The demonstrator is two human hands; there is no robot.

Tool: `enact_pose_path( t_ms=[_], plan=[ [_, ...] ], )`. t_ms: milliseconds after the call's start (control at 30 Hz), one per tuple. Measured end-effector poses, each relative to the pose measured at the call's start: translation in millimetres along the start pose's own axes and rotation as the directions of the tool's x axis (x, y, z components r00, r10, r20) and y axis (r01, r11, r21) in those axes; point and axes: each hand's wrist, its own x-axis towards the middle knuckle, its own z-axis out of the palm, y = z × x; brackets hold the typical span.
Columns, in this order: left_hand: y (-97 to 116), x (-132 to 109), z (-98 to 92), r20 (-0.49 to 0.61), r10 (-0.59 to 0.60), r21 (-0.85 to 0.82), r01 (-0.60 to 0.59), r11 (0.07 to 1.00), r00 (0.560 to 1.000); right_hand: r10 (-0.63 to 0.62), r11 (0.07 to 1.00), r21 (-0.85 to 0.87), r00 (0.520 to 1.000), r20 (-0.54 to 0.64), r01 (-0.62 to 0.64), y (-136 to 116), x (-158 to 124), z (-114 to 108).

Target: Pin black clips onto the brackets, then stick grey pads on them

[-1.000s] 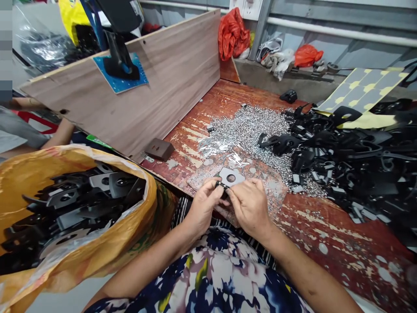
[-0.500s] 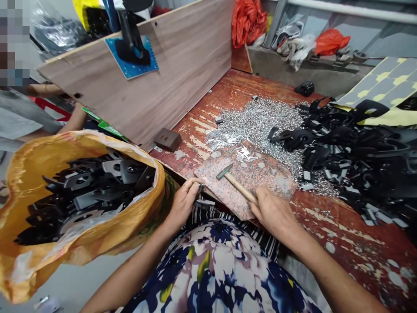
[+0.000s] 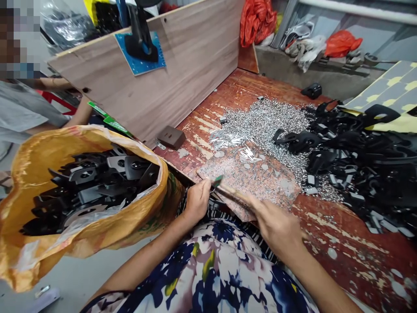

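My right hand (image 3: pixel 276 224) is closed round the wooden handle of a hammer (image 3: pixel 236 194), slightly smeared by motion. The hammer's greenish head is beside the fingers of my left hand (image 3: pixel 198 201). Those fingers are pinched on a black plastic part (image 3: pixel 216 203) at the near edge of a speckled stone slab (image 3: pixel 244 174); most of the part is hidden by the hand and hammer. Thin metal pins (image 3: pixel 249 154) lie on the far side of the slab, and a large heap of small shiny metal pieces (image 3: pixel 267 121) spreads behind it.
An orange sack (image 3: pixel 19 182) full of black parts stands at my left. More black parts (image 3: pixel 358 148) are heaped on the red worn tabletop (image 3: pixel 345 234) at right. A brown block (image 3: pixel 171 137) sits by the upright wooden board (image 3: pixel 195 56). Another person's arm (image 3: pixel 83 114) shows at far left.
The hammer has moved left and toward me, its head now close to my left fingers. My left hand has shifted slightly right at the slab edge, and the black part is less visible.
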Motion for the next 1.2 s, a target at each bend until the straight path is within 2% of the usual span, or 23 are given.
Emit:
enact_pose_path(
  t_ms=[100, 200, 267, 367, 433, 500, 567, 633, 733, 800, 867, 967, 1033, 1100, 1133, 1167, 1200],
  plan=[
    [0, -1, 0.7, -0.004, 0.005, 0.002, -0.005, 1.000, 1.000, -0.009, 0.997, -0.076, 0.997, 0.074, 0.014, -1, -1, 5],
    [1, -1, 0.2, 0.008, 0.009, -0.010, -0.009, 1.000, 1.000, 0.024, 0.997, -0.078, 0.999, -0.040, -0.027, 2, -2, -1],
    [1, -1, 0.2, 0.008, 0.009, -0.018, -0.009, 1.000, 1.000, 0.015, 0.995, -0.094, 0.998, -0.067, -0.021, 2, -4, -2],
    [0, 0, 0.8, -0.001, 0.004, -0.032, -0.004, 0.999, 1.000, -0.001, 0.995, -0.099, 0.999, 0.054, 0.006, 1, -6, 7],
    [-2, 1, 0.3, 0.006, 0.001, -0.051, -0.001, 0.999, 1.000, 0.036, 0.996, -0.083, 0.990, 0.135, -0.025, 2, -6, 12],
    [-1, 1, -2.3, 0.036, 0.016, -0.083, -0.012, 0.996, 0.999, 0.088, 0.996, -0.036, 0.982, 0.170, -0.083, 6, -5, 12],
    [3, 0, -7.2, 0.094, 0.012, -0.214, 0.008, 0.977, 0.995, 0.119, 0.993, -0.010, 0.977, 0.177, -0.119, 11, -1, 9],
    [11, -3, -13.3, 0.190, -0.042, -0.449, 0.125, 0.885, 0.981, 0.120, 0.991, -0.078, 0.978, 0.173, -0.108, 14, 4, 8],
    [29, -10, -21.9, 0.365, -0.134, -0.706, 0.368, 0.605, 0.921, 0.096, 0.975, -0.214, 0.982, 0.161, -0.061, 15, 9, 14],
    [39, -13, -26.2, 0.443, -0.152, -0.755, 0.459, 0.467, 0.883, 0.085, 0.972, -0.230, 0.986, 0.144, -0.050, 13, 9, 23],
    [45, -16, -28.8, 0.500, -0.139, -0.771, 0.513, 0.377, 0.855, 0.073, 0.972, -0.233, 0.991, 0.110, -0.046, 11, 8, 31],
    [47, -18, -29.7, 0.582, -0.075, -0.769, 0.578, 0.275, 0.810, 0.055, 0.965, -0.260, 0.996, 0.067, -0.036, 10, 5, 40],
    [49, -20, -30.5, 0.616, -0.048, -0.757, 0.607, 0.240, 0.787, 0.044, 0.961, -0.275, 0.998, 0.048, -0.029, 11, 2, 44],
    [55, -25, -36.8, 0.618, -0.054, -0.750, 0.608, 0.260, 0.785, 0.035, 0.961, -0.274, 0.999, 0.030, -0.025, 13, 0, 47],
    [59, -28, -43.9, 0.601, -0.072, -0.746, 0.591, 0.309, 0.796, 0.031, 0.964, -0.264, 0.999, 0.018, -0.025, 15, -1, 49],
    [64, -32, -54.5, 0.567, -0.093, -0.733, 0.553, 0.396, 0.818, 0.027, 0.968, -0.249, 1.000, 0.004, -0.025, 17, -2, 51],
    [70, -38, -68.9, 0.501, -0.111, -0.707, 0.479, 0.520, 0.859, 0.022, 0.973, -0.231, 1.000, -0.012, -0.024, 18, -3, 53]
  ],
)
